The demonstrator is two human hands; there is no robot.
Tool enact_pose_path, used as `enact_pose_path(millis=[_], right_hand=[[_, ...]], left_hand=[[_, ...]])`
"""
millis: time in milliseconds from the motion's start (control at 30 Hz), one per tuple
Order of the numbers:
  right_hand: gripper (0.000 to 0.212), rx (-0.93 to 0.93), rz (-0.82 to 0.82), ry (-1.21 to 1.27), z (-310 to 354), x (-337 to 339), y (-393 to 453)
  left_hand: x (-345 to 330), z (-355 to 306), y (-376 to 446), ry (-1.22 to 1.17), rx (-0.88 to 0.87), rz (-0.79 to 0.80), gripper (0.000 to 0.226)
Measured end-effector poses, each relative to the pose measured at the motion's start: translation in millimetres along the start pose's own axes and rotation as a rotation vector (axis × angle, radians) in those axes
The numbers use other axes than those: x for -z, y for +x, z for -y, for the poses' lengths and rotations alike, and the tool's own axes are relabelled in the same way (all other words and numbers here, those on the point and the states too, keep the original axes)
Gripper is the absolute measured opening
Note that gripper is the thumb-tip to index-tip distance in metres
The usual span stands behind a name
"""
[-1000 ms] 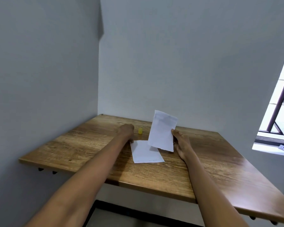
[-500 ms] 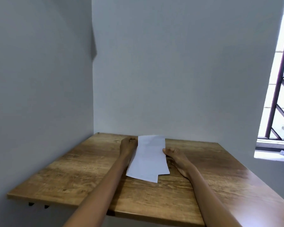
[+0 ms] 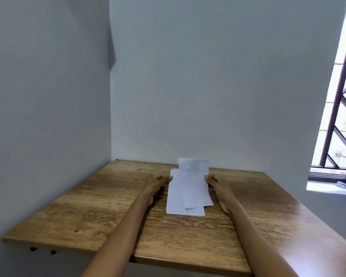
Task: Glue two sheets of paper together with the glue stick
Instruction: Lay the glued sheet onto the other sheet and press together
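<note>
On the wooden desk, the upper sheet lies overlapping the lower sheet, its side edges pinched by the left hand and right hand.

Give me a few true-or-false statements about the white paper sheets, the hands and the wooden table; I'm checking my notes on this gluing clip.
1. Two white paper sheets, the upper sheet over the lower sheet, lie overlapped on the brown wooden table. True.
2. The sheets are lined up edge to edge. False: the upper one sits askew and its far end sticks out past the lower one.
3. The left hand and the right hand flank the sheets. True.
4. A glue stick stands in plain view beside the sheets. False: none is visible.
5. A barred window is on the left wall. False: it is on the right.
</note>
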State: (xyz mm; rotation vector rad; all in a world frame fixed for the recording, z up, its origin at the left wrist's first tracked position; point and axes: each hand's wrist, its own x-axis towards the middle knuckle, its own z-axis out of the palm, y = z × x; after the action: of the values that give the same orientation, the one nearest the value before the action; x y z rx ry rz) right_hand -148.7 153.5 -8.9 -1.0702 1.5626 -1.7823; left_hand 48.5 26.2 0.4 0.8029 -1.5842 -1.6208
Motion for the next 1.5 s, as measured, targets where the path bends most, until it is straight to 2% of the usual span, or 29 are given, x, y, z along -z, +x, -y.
enact_pose_path(millis=[133, 233, 300, 433, 500, 533, 667, 767, 867, 1033, 1167, 1200, 1267, 1333, 1367, 1433, 1500], right_hand=[[0.017, 0.032, -0.293, 0.205, 7, 10, 4], [0.017, -0.004, -0.332, 0.195, 10, 8, 1], [0.021, 0.008, -0.281, 0.086, 15, 1, -1], [0.024, 0.205, -0.157, -0.242, 51, -21, 4], [0.026, 0.277, -0.087, -0.38, 72, -34, 12], [0.029, 0.306, -0.042, -0.497, 81, -39, 16], [0.041, 0.385, 0.238, -1.269, 95, -58, 28], [0.039, 0.454, 0.305, -1.434, 90, -66, 27], [0.036, 0.464, 0.316, -1.517, 72, -67, 25], [0.029, 0.544, 0.225, -1.379, 59, -70, 27], [0.026, 0.711, 0.17, -1.324, 61, -69, 25], [0.027, 0.763, 0.098, -1.313, 60, -66, 25], [0.034, 0.805, -0.158, -1.192, 54, -57, 24], [0.039, 0.682, -0.427, -0.9, 46, -49, 18], [0.041, 0.563, -0.505, -0.729, 39, -45, 13], [0.041, 0.31, -0.507, -0.435, 23, -39, 6], [0.034, 0.14, -0.353, -0.293, 10, -36, 1]], left_hand=[[3, 3, 2, -0.058, -0.046, -0.186, 0.015], [2, 4, 1, -0.053, -0.081, -0.231, 0.012], [1, 4, 1, -0.033, -0.114, -0.266, 0.014], [1, 7, 3, -0.025, -0.197, -0.22, 0.009], [2, 8, 4, -0.021, -0.218, -0.209, 0.015], [2, 8, 5, -0.013, -0.224, -0.207, 0.018], [-2, 3, 1, 0.009, -0.191, -0.142, 0.018], [-5, 1, 1, 0.001, -0.123, -0.123, 0.038], [-5, 1, 2, -0.04, -0.099, -0.08, 0.039], [-4, 6, 2, -0.02, -0.168, -0.023, 0.024], [-2, 6, 2, 0.011, -0.203, -0.045, 0.012], [-2, 6, 1, -0.003, -0.202, -0.059, 0.01], [-1, 5, 3, -0.067, -0.206, -0.134, 0.01], [2, 4, 6, -0.148, -0.21, -0.225, 0.013], [3, 5, 7, -0.183, -0.208, -0.254, 0.015], [5, 5, 9, -0.231, -0.212, -0.294, 0.018], [6, 6, 10, -0.249, -0.229, -0.325, 0.018]])
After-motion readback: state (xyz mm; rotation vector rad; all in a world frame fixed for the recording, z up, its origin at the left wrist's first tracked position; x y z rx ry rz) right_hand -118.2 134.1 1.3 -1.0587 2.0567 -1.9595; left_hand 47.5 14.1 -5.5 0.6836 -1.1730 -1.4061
